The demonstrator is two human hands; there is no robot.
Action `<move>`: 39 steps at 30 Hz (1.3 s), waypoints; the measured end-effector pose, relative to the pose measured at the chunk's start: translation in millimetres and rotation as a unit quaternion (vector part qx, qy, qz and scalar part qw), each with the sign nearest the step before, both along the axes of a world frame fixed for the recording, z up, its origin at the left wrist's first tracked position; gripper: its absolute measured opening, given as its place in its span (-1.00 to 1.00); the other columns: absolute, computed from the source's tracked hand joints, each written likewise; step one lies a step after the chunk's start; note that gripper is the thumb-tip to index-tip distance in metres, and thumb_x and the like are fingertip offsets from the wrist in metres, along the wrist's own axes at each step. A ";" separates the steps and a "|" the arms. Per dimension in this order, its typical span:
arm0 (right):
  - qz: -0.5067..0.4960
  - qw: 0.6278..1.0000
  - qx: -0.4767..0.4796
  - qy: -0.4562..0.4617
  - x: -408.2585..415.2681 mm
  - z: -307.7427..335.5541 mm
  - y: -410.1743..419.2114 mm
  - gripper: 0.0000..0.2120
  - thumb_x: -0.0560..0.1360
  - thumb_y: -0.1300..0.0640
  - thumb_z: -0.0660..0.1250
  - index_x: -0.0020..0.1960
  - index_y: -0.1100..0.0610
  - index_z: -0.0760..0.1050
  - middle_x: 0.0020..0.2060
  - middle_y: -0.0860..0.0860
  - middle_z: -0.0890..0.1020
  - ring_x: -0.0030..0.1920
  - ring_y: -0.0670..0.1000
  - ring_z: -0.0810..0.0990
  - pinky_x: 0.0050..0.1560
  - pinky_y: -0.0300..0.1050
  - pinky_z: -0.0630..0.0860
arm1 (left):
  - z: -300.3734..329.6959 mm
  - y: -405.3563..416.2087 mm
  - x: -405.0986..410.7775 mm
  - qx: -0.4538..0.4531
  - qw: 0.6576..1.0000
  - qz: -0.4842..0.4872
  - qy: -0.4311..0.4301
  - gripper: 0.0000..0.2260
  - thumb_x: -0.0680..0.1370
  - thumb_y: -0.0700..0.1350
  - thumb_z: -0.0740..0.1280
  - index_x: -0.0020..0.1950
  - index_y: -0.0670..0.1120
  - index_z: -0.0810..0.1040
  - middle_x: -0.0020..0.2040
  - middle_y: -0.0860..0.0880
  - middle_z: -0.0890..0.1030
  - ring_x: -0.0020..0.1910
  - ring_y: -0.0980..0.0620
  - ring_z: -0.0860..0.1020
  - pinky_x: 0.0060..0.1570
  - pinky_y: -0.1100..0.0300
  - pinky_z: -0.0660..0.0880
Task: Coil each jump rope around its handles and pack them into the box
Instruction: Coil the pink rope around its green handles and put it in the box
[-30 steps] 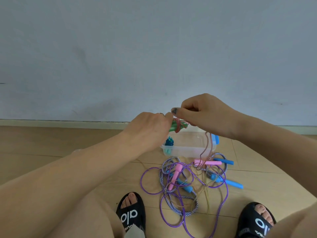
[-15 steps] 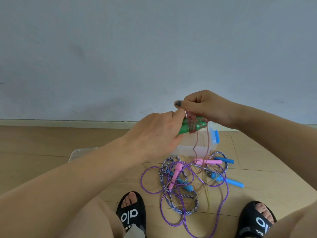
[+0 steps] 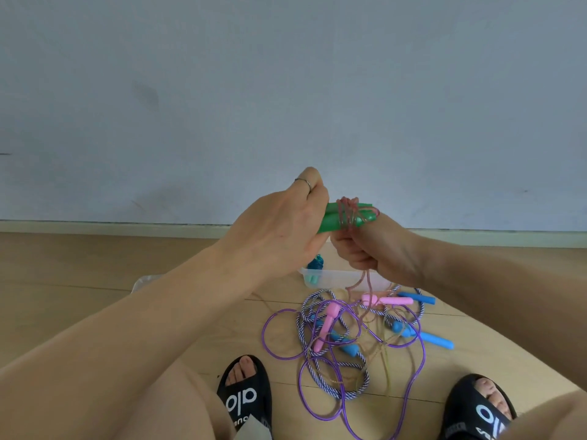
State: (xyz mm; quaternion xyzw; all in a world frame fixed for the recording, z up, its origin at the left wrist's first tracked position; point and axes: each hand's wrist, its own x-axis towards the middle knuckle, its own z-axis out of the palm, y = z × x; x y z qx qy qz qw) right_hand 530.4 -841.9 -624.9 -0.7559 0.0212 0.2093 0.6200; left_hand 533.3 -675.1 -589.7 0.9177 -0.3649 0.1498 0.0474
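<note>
Up front, left hand [image 3: 279, 227] fingers grip the green handles [image 3: 333, 219]; right hand [image 3: 378, 249] fingers pinch the pink rope [image 3: 365, 277] below.

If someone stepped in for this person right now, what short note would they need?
Left hand grips the green handles. Right hand holds the pink rope, partly wound round them, its tail hanging toward the floor.
Done: one coiled teal rope in the clear box.
Left: finish this coil and box it, then untangle and coil the purple rope, striped rope and their pink and blue handles.
</note>
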 end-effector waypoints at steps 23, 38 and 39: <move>0.025 0.895 -0.354 -0.270 -19.3 33.1 0.8 -0.53 0.62 -0.07 0.13 -0.33 0.20 0.43 -0.56 0.00 0.33 -0.46 0.02 0.27 -0.42 -0.09 0.22 | -43.9 0.8 31.0 0.167 0.984 0.069 -0.009 -0.78 0.28 -0.35 0.41 -0.25 -0.14 0.42 -0.35 -0.08 0.39 -0.57 -0.01 0.15 -0.49 0.26 -0.11; 0.050 0.912 -0.304 -0.273 29.9 28.3 -30.3 -0.44 0.55 -0.17 0.30 -0.42 0.16 0.22 -0.51 0.06 0.27 -0.47 -0.02 0.19 -0.42 -0.16 0.18 | -25.3 -26.0 -10.1 0.125 0.990 0.009 -0.061 -0.67 0.12 -0.35 0.49 -0.23 -0.16 0.46 -0.36 -0.12 0.44 -0.55 -0.09 0.30 -0.50 0.18 0.08; 0.056 0.918 -0.301 -0.254 30.2 24.8 -29.1 -0.45 0.55 -0.17 0.30 -0.44 0.15 0.24 -0.53 0.03 0.29 -0.48 -0.03 0.21 -0.43 -0.18 0.19 | -24.5 -25.8 -10.5 0.115 0.991 0.009 -0.067 -0.67 0.12 -0.33 0.51 -0.22 -0.17 0.48 -0.34 -0.12 0.47 -0.55 -0.10 0.34 -0.50 0.19 0.09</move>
